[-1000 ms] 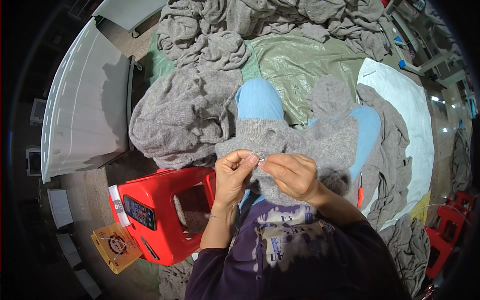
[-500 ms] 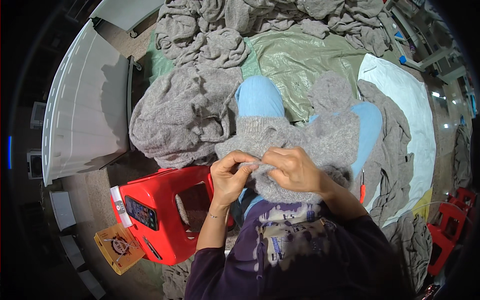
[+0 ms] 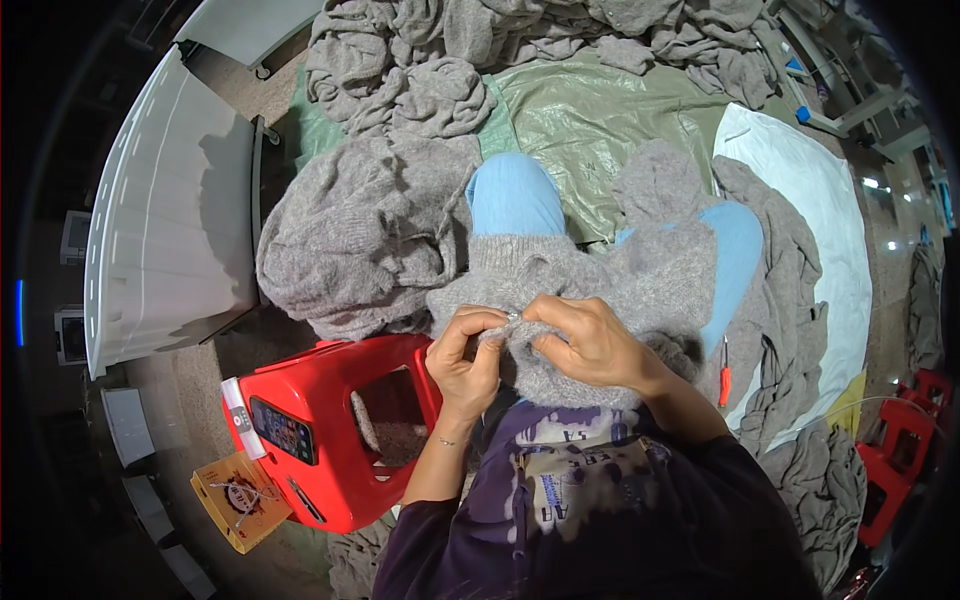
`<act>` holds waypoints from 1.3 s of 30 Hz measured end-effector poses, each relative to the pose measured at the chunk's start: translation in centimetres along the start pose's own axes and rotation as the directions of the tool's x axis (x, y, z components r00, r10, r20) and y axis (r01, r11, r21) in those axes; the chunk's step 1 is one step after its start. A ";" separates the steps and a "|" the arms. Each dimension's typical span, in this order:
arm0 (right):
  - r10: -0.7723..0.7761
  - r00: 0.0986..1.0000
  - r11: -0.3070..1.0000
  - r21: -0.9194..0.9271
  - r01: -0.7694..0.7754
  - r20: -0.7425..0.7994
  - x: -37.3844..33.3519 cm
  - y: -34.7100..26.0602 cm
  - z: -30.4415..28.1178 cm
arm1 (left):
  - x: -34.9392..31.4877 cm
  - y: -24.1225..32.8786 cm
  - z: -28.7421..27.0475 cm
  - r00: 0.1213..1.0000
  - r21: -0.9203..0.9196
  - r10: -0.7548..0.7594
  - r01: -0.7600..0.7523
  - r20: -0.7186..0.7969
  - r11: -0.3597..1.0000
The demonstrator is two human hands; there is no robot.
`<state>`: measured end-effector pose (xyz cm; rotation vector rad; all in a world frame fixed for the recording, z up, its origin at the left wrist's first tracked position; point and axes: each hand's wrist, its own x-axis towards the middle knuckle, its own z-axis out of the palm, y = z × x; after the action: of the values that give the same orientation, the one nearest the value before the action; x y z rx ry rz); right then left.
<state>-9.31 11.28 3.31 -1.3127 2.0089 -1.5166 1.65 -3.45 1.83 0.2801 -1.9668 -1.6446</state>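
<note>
A fuzzy grey knit sweater [image 3: 560,272] lies across my lap, its ribbed band over one knee in light blue trousers. My left hand [image 3: 468,352] pinches the knit between thumb and fingers. Close beside it, my right hand [image 3: 580,338] grips the same sweater, thumb and forefinger pressed together. A small shiny spot shows between the fingertips; what it is I cannot make out. The folds hang down against my dark purple sweatshirt, and the undersides of the fingers are hidden.
A red plastic stool [image 3: 345,500] at my left carries a phone [image 3: 283,430] and a dark pen-like tool [image 3: 306,499]. A yellow box [image 3: 240,500] sits beside it. Grey knit heaps [image 3: 360,240] surround me on green sheeting [image 3: 600,110]. A white bin [image 3: 165,215] stands left; an orange-handled tool [image 3: 725,385] lies right.
My left hand has shifted slightly right and down, its fingers more curled. The small shiny spot now shows between the fingertips. Both hands stay on the sweater.
</note>
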 end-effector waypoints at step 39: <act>-0.240 0.967 0.933 -0.293 0.207 -0.082 -0.2 -0.2 2.1 | 0.6 0.0 0.3 0.998 0.093 0.011 -0.016 0.056 0.996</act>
<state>-7.64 10.16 2.57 -1.6493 2.2843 -1.4702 0.99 -3.54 1.96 0.2582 -2.0863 -1.5703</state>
